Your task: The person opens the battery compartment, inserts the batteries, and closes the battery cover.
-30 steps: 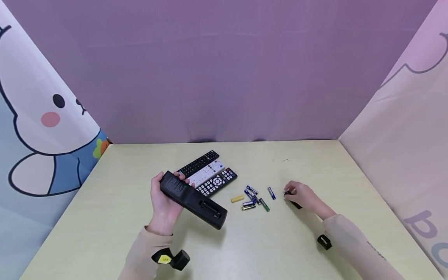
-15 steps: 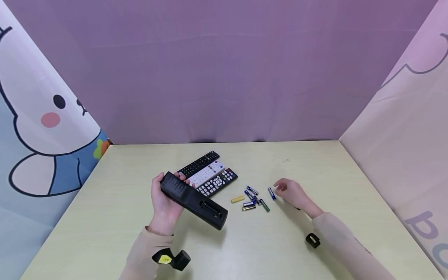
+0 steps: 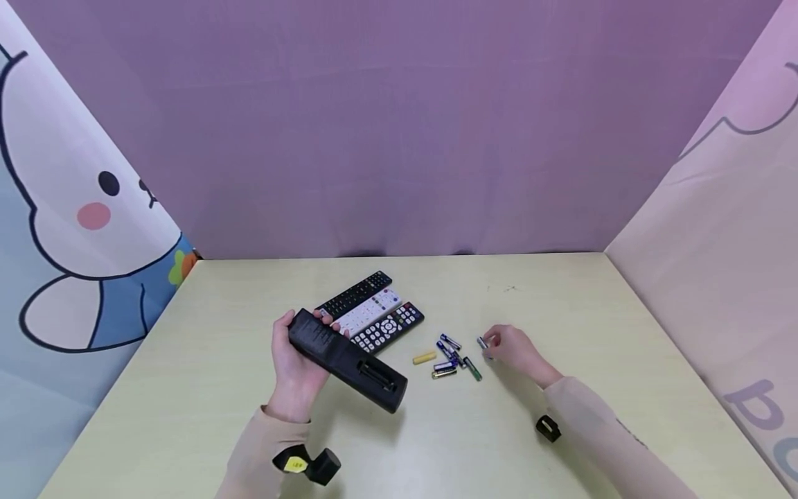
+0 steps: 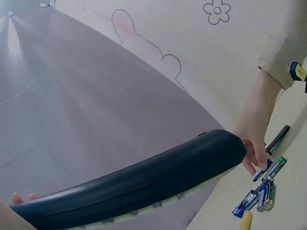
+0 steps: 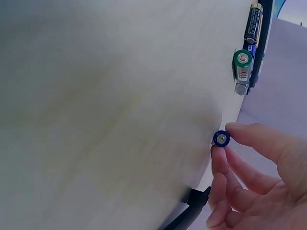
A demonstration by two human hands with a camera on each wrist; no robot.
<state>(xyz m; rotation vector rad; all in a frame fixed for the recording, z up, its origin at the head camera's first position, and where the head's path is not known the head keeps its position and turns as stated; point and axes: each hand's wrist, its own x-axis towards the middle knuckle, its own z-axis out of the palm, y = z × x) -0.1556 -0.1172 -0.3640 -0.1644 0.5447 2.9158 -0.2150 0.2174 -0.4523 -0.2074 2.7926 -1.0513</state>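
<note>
My left hand [image 3: 296, 378] grips a black remote control [image 3: 330, 355], held above the table with its back turned up. Near its lower end the battery compartment [image 3: 376, 374] lies uncovered. In the left wrist view the remote [image 4: 139, 179] shows side-on, a row of pale buttons along its underside. My right hand [image 3: 516, 351] pinches a blue battery [image 5: 221, 138] between thumb and fingers, low over the table and right of the other batteries. Close by those fingers lies a slim black piece, like a battery cover [image 5: 188, 214], which the right hand and arm hide in the head view.
Several loose batteries [image 3: 445, 351], mostly blue, lie mid-table with a green battery [image 3: 473, 369] and a yellow cylinder [image 3: 424, 357]. Behind the held remote, a black remote [image 3: 358, 291], a white remote [image 3: 372, 310] and a white-buttoned black remote [image 3: 389, 326] lie side by side.
My right hand let go of the black cover, moved left and took hold of the lone blue battery. The left hand and its remote have stayed almost still.
</note>
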